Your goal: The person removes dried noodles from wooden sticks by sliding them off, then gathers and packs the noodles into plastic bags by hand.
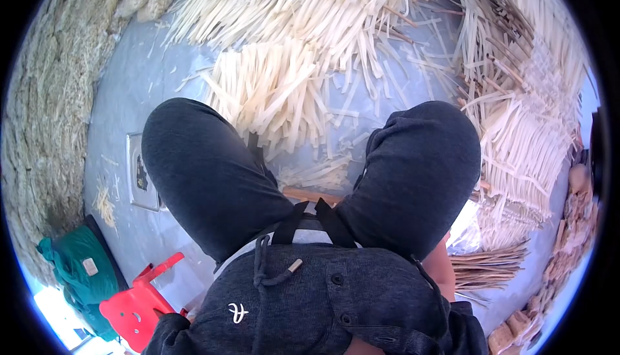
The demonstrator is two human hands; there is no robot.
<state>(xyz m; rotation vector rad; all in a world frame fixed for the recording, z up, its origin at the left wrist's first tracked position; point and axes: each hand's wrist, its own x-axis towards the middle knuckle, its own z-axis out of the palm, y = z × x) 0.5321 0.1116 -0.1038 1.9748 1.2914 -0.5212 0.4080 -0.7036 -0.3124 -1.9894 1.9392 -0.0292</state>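
Neither of my hands shows. My right forearm reaches down beside my right thigh, and the hand beyond it is hidden. My left sleeve is at the lower left, with that hand out of sight. Between my knees lies a fanned heap of pale flat strips, some plant material by the look of it. Closest to my right forearm is a bundle of thin brown sticks. A wooden piece shows partly between my thighs.
More pale strips and brown sticks cover the right side. A metal tray sits by my left knee on the grey floor. A red plastic chair and a green bag stand lower left. A rough wall borders the left.
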